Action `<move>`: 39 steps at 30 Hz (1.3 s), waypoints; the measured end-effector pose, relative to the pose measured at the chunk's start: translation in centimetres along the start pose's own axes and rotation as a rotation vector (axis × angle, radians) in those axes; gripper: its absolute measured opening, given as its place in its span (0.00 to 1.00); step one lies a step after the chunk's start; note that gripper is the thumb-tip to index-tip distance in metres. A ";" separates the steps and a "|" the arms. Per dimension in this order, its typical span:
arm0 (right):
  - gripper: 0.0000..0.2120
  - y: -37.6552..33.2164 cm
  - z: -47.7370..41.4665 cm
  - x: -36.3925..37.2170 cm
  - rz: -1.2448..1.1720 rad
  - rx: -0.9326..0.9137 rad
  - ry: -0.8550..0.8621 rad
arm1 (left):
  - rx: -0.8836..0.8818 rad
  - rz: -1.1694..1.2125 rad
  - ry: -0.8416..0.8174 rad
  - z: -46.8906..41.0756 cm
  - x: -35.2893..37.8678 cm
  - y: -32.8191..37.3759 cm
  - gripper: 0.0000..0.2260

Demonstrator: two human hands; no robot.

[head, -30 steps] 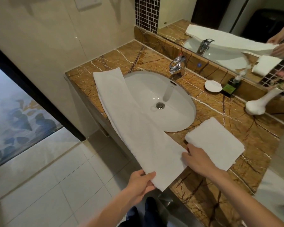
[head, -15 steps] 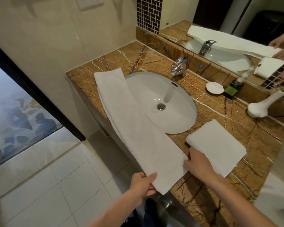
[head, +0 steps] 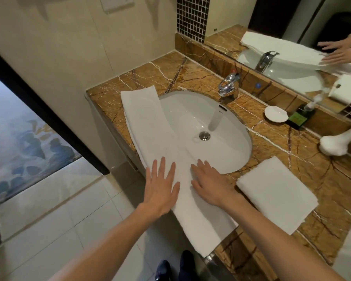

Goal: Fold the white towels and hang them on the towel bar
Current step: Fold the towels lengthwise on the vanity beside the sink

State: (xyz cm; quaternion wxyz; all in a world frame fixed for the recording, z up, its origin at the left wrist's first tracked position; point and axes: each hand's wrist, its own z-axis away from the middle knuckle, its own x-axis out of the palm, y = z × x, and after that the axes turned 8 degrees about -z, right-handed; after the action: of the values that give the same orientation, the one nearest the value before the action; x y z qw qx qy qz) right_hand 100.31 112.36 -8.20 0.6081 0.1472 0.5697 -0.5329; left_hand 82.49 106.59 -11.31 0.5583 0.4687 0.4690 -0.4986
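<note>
Two towels: long towel (head: 150,126) across sink (head: 231,142), folded towel (head: 276,193) right of it. Left hand (head: 160,189), right hand (head: 209,183) pressed flat, fingers spread, earlier grip released.

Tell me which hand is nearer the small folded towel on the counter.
Right. The right hand lies flat on the long towel, just beside the folded towel; the left hand presses the long towel farther away.

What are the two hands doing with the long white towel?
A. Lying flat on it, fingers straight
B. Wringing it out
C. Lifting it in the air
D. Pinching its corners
A: the left hand and the right hand both lie flat on the long towel, which is spread over the edge of the sink.
</note>
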 end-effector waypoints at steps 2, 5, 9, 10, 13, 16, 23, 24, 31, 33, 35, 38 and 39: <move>0.28 -0.3 -0.6 0.8 0.079 -0.020 -0.062 | 0.048 -0.063 -0.064 -0.9 0.7 -0.2 0.28; 0.28 -0.2 -0.9 1.5 0.151 -0.017 -0.087 | 0.054 -0.105 -0.157 -1.3 2.4 -0.7 0.28; 0.27 0.1 -1.0 1.9 0.170 -0.040 -0.101 | 0.062 -0.110 -0.188 -1.0 3.8 -1.4 0.27; 0.26 0.2 -1.2 1.7 0.122 -0.054 -0.073 | 0.067 -0.112 -0.187 -1.0 3.9 -1.4 0.28; 0.19 0.4 -2.9 1.0 -0.142 -0.063 0.058 | 0.075 -0.151 -0.143 -1.4 3.7 -1.3 0.28; 0.23 1.2 -6.0 0.2 -0.472 0.095 0.087 | 0.059 -0.156 -0.094 -3.0 2.8 -1.3 0.27; 0.30 2.6 -14.1 -0.7 -0.961 0.450 -0.063 | -0.111 -0.084 -0.124 -9.5 0.9 -3.4 0.29; 0.29 2.8 -14.8 -0.6 -1.004 0.460 -0.087 | -0.110 -0.095 -0.136 -10.0 1.1 -3.8 0.28; 0.16 3.0 -16.7 -0.2 -1.121 0.457 -0.110 | -0.106 -0.109 -0.134 -9.9 2.6 -4.8 0.26; 0.15 2.8 -17.2 -0.4 -1.148 0.462 -0.160 | -0.118 -0.106 -0.127 -9.9 2.7 -4.7 0.27; 0.13 2.6 -17.9 -0.7 -1.192 0.470 -0.222 | -0.123 -0.101 -0.123 -9.9 2.7 -4.6 0.28; 0.13 2.4 -18.9 -1.1 -1.252 0.495 -0.251 | -0.126 -0.103 -0.115 -9.9 2.7 -4.6 0.28; 0.14 2.4 -19.2 -1.3 -1.266 0.502 -0.263 | -0.126 -0.104 -0.113 -9.9 2.7 -4.5 0.28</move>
State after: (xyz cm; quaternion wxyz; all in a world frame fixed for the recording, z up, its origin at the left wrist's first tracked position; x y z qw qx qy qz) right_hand 92.27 128.99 -14.07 0.1916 -0.1430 0.3272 -0.9142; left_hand 77.61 115.78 -15.40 0.5857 0.3787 0.4909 -0.5221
